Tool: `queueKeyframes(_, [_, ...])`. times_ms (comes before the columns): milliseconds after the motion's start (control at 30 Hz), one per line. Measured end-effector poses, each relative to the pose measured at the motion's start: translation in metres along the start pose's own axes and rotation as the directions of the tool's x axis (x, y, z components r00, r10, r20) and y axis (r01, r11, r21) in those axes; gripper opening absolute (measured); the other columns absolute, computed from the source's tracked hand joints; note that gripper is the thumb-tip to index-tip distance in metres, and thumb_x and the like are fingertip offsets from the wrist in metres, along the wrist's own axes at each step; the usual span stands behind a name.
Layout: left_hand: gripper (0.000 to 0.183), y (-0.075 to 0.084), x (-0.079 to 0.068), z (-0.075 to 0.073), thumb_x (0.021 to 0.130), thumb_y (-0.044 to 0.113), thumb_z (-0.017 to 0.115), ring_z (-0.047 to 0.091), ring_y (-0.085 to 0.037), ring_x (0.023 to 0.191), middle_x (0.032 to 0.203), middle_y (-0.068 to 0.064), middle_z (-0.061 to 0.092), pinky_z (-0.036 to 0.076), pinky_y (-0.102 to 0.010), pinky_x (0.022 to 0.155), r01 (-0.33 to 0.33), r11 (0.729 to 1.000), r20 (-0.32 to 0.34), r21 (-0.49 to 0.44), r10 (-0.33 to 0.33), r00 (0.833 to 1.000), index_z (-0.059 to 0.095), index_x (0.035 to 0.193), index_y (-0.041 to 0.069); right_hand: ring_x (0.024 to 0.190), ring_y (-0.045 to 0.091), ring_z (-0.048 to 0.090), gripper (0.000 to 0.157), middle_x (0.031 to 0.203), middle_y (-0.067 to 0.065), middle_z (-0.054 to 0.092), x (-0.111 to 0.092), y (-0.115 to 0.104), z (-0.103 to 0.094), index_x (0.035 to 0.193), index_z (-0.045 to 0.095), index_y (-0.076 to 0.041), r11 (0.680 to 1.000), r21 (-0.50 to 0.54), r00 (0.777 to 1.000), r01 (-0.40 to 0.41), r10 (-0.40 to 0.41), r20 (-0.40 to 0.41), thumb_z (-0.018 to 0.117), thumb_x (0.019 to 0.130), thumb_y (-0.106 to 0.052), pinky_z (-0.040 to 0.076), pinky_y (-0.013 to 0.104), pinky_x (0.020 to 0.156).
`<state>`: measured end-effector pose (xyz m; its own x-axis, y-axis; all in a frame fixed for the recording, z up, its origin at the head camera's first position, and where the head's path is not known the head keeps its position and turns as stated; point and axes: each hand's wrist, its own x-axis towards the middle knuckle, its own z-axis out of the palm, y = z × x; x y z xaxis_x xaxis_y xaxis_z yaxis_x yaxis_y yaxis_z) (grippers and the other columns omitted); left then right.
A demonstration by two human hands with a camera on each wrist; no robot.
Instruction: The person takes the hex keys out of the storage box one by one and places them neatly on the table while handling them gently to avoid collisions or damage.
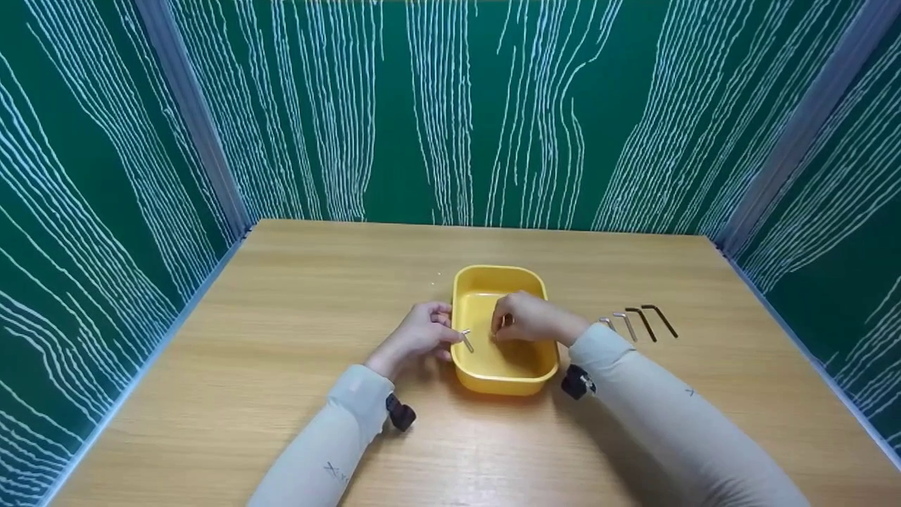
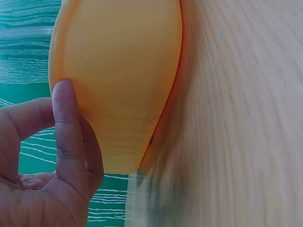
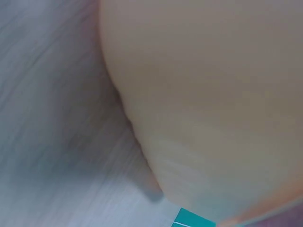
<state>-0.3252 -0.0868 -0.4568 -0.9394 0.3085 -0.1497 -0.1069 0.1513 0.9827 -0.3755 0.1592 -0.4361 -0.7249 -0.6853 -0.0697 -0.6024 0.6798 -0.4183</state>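
My left hand grips the left side of a yellow plastic bin, thumb over the rim and fingers against the outer wall. The left wrist view shows that hand at the bin's outer wall. Beside the left thumb, a small silver hex key shows within the bin's outline; whether the thumb touches it is unclear. My right hand reaches inside with bent fingers, fingertips low near the bin floor. What lies between those fingertips is too small to make out. The right wrist view shows mostly a blurred pale surface.
Several hex keys stand in a row on the wooden table, right of the bin: silver ones nearer the right forearm, black ones farther right. Green walls with white lines enclose the table's back and sides. Tiny specks lie behind the left hand.
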Motion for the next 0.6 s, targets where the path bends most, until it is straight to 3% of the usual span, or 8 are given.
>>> queueKeyframes(267, [0.058, 0.0, -0.002, 0.0, 0.089, -0.008, 0.076, 0.065, -0.015, 0.071, 0.09, 0.0, 0.056, 0.064, -0.018, 0.054, -0.011, 1.0, 0.012, 0.016, 0.011, 1.0, 0.056, 0.143, -0.011, 0.086, 0.018, 0.064, 0.005, 0.093, 0.003, 0.076, -0.005, -0.001, -0.007, 0.1, 0.081, -0.01, 0.986, 0.137, 0.995, -0.1, 0.102, -0.003, 0.081, 0.099, -0.015, 0.064, 0.031, 0.086])
queueKeyframes(467, [0.061, -0.001, -0.001, 0.0, 0.088, -0.011, 0.073, 0.065, -0.014, 0.067, 0.089, 0.001, 0.055, 0.061, -0.017, 0.05, 0.008, 0.999, 0.017, -0.035, -0.007, 1.0, 0.053, 0.146, -0.01, 0.078, 0.014, 0.06, 0.005, 0.089, 0.005, 0.076, -0.008, 0.001, -0.013, 0.098, 0.08, -0.004, 0.976, 0.216, 0.997, -0.038, 0.051, -0.053, 0.076, 0.098, -0.008, 0.055, 0.024, 0.073])
queueKeyframes(600, [0.063, 0.0, -0.002, 0.0, 0.088, -0.01, 0.073, 0.066, -0.015, 0.069, 0.091, 0.0, 0.057, 0.061, -0.017, 0.05, 0.01, 0.999, 0.025, -0.046, -0.009, 1.0, 0.052, 0.148, -0.011, 0.079, 0.016, 0.064, 0.009, 0.092, 0.012, 0.078, -0.012, 0.001, -0.016, 0.1, 0.08, 0.001, 0.948, 0.314, 0.996, -0.047, 0.07, -0.061, 0.074, 0.097, -0.005, 0.057, 0.023, 0.075])
